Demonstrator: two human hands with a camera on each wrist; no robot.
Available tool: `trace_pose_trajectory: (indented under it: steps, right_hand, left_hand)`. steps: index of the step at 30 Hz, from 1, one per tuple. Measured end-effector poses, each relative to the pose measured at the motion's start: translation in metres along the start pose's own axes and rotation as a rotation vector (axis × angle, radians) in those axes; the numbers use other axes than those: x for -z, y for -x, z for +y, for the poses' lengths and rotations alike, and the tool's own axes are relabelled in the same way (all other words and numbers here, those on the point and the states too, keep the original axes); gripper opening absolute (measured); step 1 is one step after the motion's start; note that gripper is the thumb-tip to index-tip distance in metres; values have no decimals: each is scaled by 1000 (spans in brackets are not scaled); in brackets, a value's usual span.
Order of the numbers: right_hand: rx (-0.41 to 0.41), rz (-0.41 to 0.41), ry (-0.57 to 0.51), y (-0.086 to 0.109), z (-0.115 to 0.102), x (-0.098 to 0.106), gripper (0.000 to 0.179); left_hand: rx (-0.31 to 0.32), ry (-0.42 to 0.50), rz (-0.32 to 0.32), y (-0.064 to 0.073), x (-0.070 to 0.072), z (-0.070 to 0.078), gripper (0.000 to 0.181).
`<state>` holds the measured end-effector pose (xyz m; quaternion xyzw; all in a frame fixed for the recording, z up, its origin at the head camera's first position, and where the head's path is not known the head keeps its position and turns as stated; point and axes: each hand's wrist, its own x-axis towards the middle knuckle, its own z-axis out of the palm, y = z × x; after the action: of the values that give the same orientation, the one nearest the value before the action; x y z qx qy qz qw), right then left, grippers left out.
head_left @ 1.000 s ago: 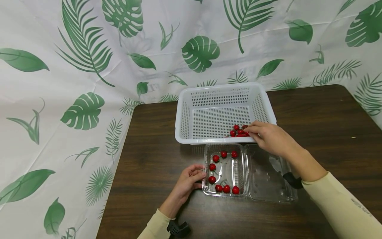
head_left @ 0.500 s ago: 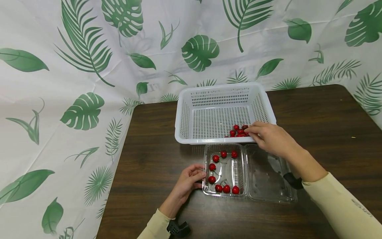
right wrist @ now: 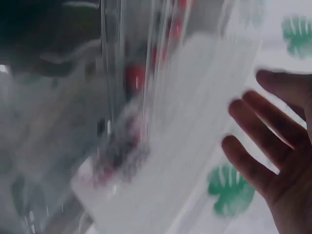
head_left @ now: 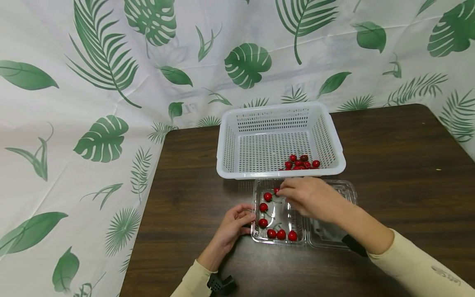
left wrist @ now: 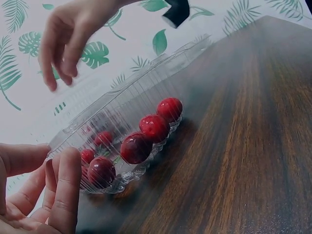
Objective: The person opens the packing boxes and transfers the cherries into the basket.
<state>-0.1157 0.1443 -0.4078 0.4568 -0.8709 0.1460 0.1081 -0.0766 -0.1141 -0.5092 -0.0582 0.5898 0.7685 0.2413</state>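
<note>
A hinged clear plastic clamshell (head_left: pixel 281 241) lies open on the table, with several red cherries (head_left: pixel 263 223) along its sides. At its left wall, my left hand (head_left: pixel 231 225) holds the edge with bent fingers; the left wrist view shows fingertips (left wrist: pixel 68 163) at the rim. Over the clamshell's right side hovers my right hand (head_left: pixel 313 198), hiding part of the tray and lid (head_left: pixel 345 187). Its fingers hang loosely apart in the left wrist view, nothing between them. Blur softens the right wrist view, where that hand (right wrist: pixel 278 141) also shows bare.
Behind the clamshell stands a white perforated basket (head_left: pixel 243 175), with several cherries (head_left: pixel 298 163) in its near right corner. The dark wooden table (head_left: pixel 189 198) reaches a leaf-patterned sheet (head_left: pixel 148 62) behind and at the left.
My right hand has left the basket and moved left and nearer, over the clamshell. A cherry it covered at the basket's right corner now shows. My left hand stays put.
</note>
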Motion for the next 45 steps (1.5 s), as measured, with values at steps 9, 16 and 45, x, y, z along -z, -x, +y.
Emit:
trace_pose_trajectory:
  steps: [9,16,45]
  right_hand:
    - [68,-316,-106,9,-27,-42,15]
    - [25,-374,-149,12,-26,-51,19]
    - [12,-315,-156,13,-24,-46,9]
  left_hand:
    - [7,1,-2,1,0,0,28]
    - [13,-2,7,1,-1,0,30]
    - [-1,6,-5,0,-1,0,30]
